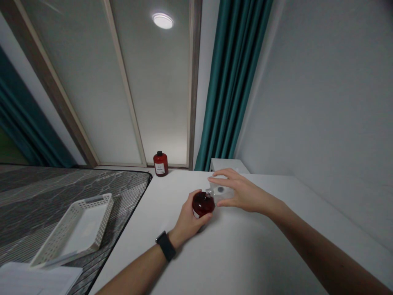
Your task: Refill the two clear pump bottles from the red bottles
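Note:
My left hand (190, 215) is wrapped round a dark red, rounded glass bottle (203, 205) above the white table (245, 254). A clear bottle (223, 194) lies on its side between the thumb and fingers of my right hand (238, 189). Its narrow neck points left, at the top of the red bottle; whether the two touch I cannot tell. Part of the clear bottle is hidden by my fingers. Toward the far left edge of the table stands another red bottle (161, 164), with a black cap and a white label.
On the grey striped surface at left lies a white perforated basket (102, 221), with white paper sheets (39, 280) near it. A white box-like cabinet (230, 164) stands behind the table. Teal curtains (235, 82) and a frosted sliding door (156, 94) are beyond.

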The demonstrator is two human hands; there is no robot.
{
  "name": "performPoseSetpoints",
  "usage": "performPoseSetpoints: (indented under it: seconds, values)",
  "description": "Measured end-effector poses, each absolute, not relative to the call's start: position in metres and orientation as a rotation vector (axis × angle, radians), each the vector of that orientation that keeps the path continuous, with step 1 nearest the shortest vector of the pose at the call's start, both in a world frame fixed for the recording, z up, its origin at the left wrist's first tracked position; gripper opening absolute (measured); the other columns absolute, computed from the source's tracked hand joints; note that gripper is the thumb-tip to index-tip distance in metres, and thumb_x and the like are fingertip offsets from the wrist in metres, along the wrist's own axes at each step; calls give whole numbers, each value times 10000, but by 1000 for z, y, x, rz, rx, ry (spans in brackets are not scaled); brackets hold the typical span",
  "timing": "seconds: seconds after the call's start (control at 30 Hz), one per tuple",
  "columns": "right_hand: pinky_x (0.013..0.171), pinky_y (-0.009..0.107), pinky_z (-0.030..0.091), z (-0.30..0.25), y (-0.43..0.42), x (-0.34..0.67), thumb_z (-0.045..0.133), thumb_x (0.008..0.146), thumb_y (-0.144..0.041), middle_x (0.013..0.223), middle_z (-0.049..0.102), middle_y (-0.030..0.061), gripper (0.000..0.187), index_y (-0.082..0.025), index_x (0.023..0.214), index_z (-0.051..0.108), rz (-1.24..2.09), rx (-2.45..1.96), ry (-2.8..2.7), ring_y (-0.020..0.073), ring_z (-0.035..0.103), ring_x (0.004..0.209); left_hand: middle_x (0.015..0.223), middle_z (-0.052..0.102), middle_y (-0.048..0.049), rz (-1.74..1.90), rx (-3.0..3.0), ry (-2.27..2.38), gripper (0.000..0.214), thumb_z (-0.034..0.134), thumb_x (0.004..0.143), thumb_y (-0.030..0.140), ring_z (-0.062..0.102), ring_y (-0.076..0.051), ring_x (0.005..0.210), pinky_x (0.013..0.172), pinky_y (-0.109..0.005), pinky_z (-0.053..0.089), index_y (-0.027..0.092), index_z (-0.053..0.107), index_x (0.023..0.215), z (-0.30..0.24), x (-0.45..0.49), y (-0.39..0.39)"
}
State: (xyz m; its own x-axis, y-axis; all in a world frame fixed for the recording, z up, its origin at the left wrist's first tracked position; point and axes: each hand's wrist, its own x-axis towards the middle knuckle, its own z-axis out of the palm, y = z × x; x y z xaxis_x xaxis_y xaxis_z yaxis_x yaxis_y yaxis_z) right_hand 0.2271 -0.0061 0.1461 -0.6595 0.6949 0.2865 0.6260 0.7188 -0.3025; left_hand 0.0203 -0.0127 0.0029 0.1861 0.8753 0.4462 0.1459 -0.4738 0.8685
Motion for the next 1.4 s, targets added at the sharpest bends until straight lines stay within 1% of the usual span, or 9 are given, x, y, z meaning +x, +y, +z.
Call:
performPoseSetpoints:
  seconds: [0.1, 0.27, 0.37, 0.5, 0.6, 0.8, 0.93, 1.4]
  values:
    - [1112, 531, 418, 146, -6, 227, 812, 775, -403, 1365, 576, 91, 665, -328, 1388, 565, 244, -1026, -2545, 289, 508, 1300, 1230, 629, -107, 1343, 1773, 961, 651, 747, 711, 244, 626, -279, 1118, 1010, -457, 491, 186, 459, 1292, 3, 20, -13]
    - [1110, 526, 425, 145, -7, 227, 833, 757, -387, 1354, 582, 102, 673, -294, 1375, 582, 204, -1008, -2540, 293, 510, 1293, 1233, 624, -113, 1336, 1766, 960, 650, 743, 709, 249, 618, -283, 1122, 1018, -468, 479, 182, 456, 1290, 4, 20, -13]
    - [1105, 528, 431, 145, -7, 227, 832, 757, -391, 1350, 585, 101, 668, -298, 1370, 585, 204, -986, -2539, 295, 510, 1289, 1234, 618, -117, 1332, 1762, 952, 654, 741, 707, 261, 611, -284, 1124, 1023, -473, 472, 174, 452, 1288, 6, 20, -13]
    - [1112, 515, 428, 145, -7, 227, 832, 756, -394, 1348, 586, 111, 672, -267, 1370, 590, 199, -987, -2543, 294, 506, 1293, 1243, 613, -116, 1326, 1759, 948, 656, 742, 711, 247, 607, -279, 1127, 1023, -466, 469, 176, 447, 1293, 5, 20, -13]
    - [1110, 513, 429, 144, -7, 227, 832, 757, -394, 1346, 586, 100, 667, -284, 1368, 586, 186, -977, -2543, 290, 502, 1292, 1247, 613, -113, 1325, 1763, 951, 657, 744, 713, 233, 606, -274, 1134, 1030, -455, 466, 179, 447, 1297, 4, 20, -12]
    - [1092, 524, 441, 143, -5, 228, 841, 753, -373, 1329, 591, 104, 663, -276, 1357, 585, 148, -940, -2554, 289, 514, 1270, 1249, 617, -105, 1340, 1776, 956, 665, 754, 712, 247, 610, -275, 1134, 1020, -439, 475, 183, 453, 1302, 1, 19, -11]
    - [1090, 520, 444, 143, -5, 228, 838, 757, -366, 1324, 594, 109, 659, -266, 1357, 584, 139, -912, -2550, 289, 514, 1268, 1241, 622, -105, 1339, 1776, 954, 662, 755, 714, 257, 614, -276, 1124, 1014, -439, 480, 182, 457, 1301, 1, 20, -12]
    - [1090, 526, 442, 140, -1, 229, 812, 785, -389, 1324, 599, 102, 628, -299, 1362, 579, 115, -864, -2538, 292, 522, 1273, 1249, 613, -110, 1342, 1751, 927, 645, 743, 724, 269, 604, -280, 1138, 1023, -446, 468, 180, 455, 1295, 3, 21, -11]
